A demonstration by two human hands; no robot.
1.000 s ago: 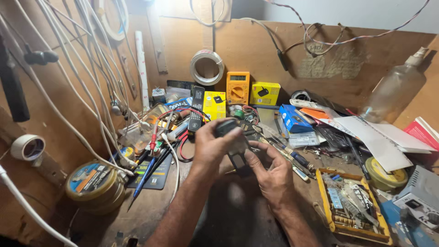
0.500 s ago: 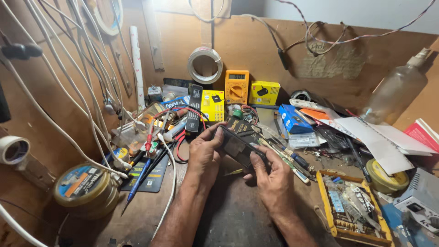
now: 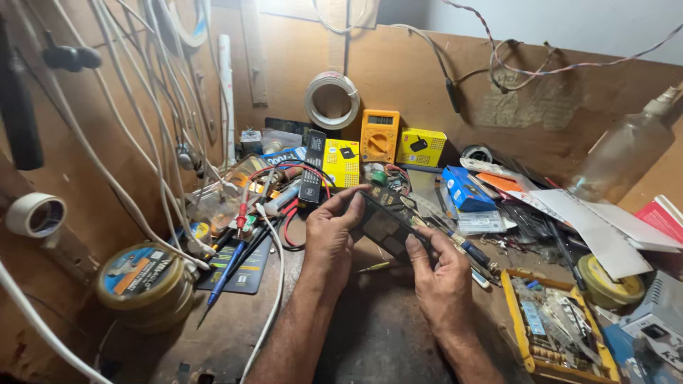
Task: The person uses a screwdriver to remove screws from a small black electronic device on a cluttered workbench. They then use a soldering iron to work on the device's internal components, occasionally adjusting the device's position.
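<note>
Both my hands hold a small dark phone-like device (image 3: 385, 222) flat over the middle of the wooden workbench. My left hand (image 3: 333, 231) grips its left end, thumb over the top edge. My right hand (image 3: 440, 279) holds its right lower corner, with the thumb pressed on its face. The device's back is dark with a paler rectangular patch.
A round solder-paste tin (image 3: 146, 283) sits at the left. White cables (image 3: 128, 135) hang on the left wall. An orange multimeter (image 3: 378, 135), yellow boxes (image 3: 420, 147) and a tape roll (image 3: 331, 99) stand behind. A yellow parts tray (image 3: 555, 331) lies right, with a plastic bottle (image 3: 626, 153) and papers (image 3: 597, 224).
The device has been tilted flatter and lowered between my hands. My right thumb has shifted onto its face. The view has dropped slightly toward the bench.
</note>
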